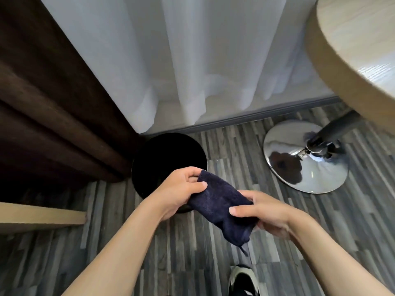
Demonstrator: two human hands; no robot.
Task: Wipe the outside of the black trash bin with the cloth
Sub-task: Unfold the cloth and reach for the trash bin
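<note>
Both hands hold a dark cloth above a black bin.

The left hand (181, 190) pinches the upper end of the cloth (222, 207) between thumb and fingers; the right hand (266, 212) grips its lower end, thumb across the top, with a loose corner hanging below. The bin (168, 154) stands on the floor (224, 146) just beyond and under the left hand, its open mouth facing up, apart from the cloth. A brown curtain (53, 114) hangs to the left of the bin, touching or nearly so; a white curtain (181, 60) hangs beyond it. Right of the hands stands a table (352, 50) on a chrome base (303, 157). A shoe (241, 278) shows below the right hand.
</note>
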